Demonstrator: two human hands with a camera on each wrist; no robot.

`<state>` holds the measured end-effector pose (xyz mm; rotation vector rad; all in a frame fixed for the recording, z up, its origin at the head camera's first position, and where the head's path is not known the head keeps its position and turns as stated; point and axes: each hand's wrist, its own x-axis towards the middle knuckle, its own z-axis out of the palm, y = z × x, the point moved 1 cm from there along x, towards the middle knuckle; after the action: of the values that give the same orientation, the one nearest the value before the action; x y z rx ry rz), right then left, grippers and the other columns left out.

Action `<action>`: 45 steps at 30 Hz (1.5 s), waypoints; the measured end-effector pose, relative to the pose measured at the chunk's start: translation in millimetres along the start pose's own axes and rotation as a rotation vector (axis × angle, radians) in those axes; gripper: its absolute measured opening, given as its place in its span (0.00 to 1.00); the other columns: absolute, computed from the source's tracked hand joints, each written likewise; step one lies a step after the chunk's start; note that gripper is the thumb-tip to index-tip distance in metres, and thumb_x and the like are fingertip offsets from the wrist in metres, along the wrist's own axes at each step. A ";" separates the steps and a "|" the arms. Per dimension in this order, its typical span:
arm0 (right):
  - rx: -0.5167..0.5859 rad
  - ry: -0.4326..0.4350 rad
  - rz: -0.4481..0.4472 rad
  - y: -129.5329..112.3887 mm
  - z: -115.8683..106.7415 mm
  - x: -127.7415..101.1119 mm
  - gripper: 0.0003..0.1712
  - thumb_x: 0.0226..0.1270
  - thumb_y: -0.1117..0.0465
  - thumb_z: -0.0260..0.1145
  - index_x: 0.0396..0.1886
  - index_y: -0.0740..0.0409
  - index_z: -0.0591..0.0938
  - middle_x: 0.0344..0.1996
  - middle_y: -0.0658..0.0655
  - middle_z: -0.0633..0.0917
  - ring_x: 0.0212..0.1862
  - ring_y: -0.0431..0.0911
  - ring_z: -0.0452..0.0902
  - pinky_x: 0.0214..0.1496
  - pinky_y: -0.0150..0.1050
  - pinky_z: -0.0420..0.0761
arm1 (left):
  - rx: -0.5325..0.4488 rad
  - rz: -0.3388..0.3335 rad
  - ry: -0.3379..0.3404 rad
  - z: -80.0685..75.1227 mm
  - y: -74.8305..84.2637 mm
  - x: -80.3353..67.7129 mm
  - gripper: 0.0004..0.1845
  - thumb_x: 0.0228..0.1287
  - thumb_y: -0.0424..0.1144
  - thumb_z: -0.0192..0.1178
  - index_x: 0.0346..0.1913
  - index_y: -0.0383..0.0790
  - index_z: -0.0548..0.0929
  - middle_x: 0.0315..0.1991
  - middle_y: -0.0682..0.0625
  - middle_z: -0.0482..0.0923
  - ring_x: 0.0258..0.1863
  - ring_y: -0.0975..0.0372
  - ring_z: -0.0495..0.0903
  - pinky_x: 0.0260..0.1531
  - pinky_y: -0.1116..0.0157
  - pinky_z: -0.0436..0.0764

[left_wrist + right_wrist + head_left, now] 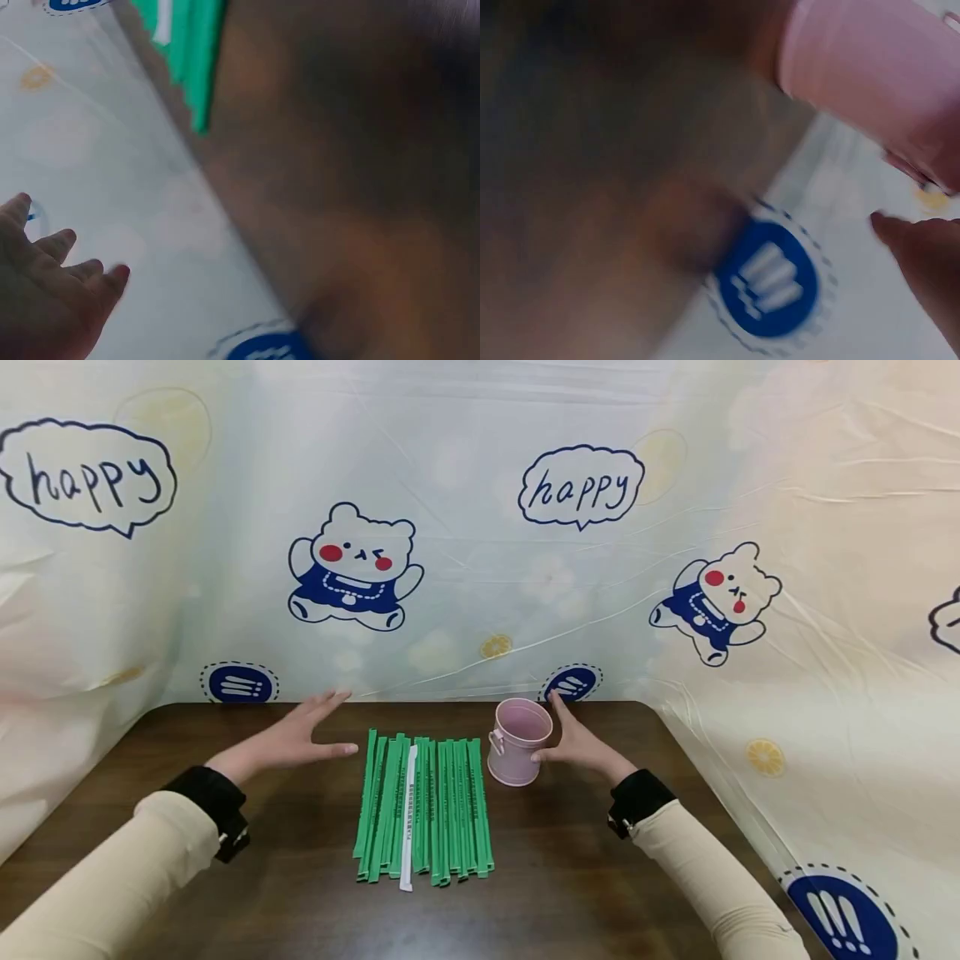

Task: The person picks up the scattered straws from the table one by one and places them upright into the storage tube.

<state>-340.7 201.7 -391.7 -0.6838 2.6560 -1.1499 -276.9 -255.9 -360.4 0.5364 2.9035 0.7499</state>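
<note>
A row of several green wrapped straws [423, 810] with one white wrapped one [409, 827] lies flat on the dark wooden table [300, 893]. A small pink bucket-shaped cup [519, 741] stands upright just right of them. My left hand [311, 733] hovers open left of the straws, fingers spread, holding nothing; its fingers [60, 277] show in the blurred left wrist view, with the green straws [191, 52] at the top. My right hand [573, 739] is open beside the cup's right side, thumb near its wall; touching or not is unclear. The right wrist view shows the pink cup [877, 75], blurred.
A plastic sheet printed with bears and "happy" bubbles [585, 485] walls the table at the back and both sides. The table's back edge [420, 703] runs just behind the cup. Bare tabletop lies in front of the straws.
</note>
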 end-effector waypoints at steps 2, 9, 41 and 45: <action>0.095 0.021 0.006 10.1 8.7 3.0 0.83 0.47 0.37 0.83 0.83 0.65 0.35 0.82 0.72 0.49 0.82 0.67 0.47 0.82 0.66 0.54 | -0.058 -0.045 -0.011 13.8 -6.6 1.5 0.54 0.66 0.62 0.63 0.82 0.35 0.49 0.80 0.25 0.45 0.78 0.28 0.47 0.71 0.26 0.56; 0.323 0.066 -0.097 26.7 29.1 13.5 0.61 0.52 0.61 0.83 0.79 0.64 0.55 0.71 0.71 0.70 0.71 0.64 0.68 0.78 0.61 0.66 | -0.124 -0.162 0.060 47.9 -15.1 9.7 0.41 0.73 0.53 0.60 0.73 0.23 0.65 0.69 0.24 0.69 0.68 0.33 0.71 0.63 0.37 0.77; 0.250 0.111 -0.028 27.2 45.5 14.9 0.54 0.56 0.63 0.79 0.78 0.62 0.58 0.70 0.67 0.74 0.69 0.61 0.71 0.75 0.61 0.71 | -0.269 -0.525 0.121 76.6 5.3 53.0 0.06 0.62 0.25 0.64 0.37 0.20 0.84 0.17 0.42 0.78 0.16 0.58 0.78 0.21 0.64 0.81; 0.251 0.116 -0.037 26.2 39.1 14.7 0.54 0.57 0.63 0.79 0.78 0.61 0.58 0.70 0.67 0.74 0.69 0.61 0.71 0.75 0.62 0.71 | -0.333 -0.529 0.131 73.9 3.0 57.9 0.07 0.61 0.26 0.64 0.36 0.19 0.82 0.17 0.44 0.77 0.15 0.60 0.79 0.22 0.63 0.85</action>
<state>-350.0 185.1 -437.3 -0.6396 2.5346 -1.5433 -316.8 -199.3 -423.8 -0.3124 2.7351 1.1634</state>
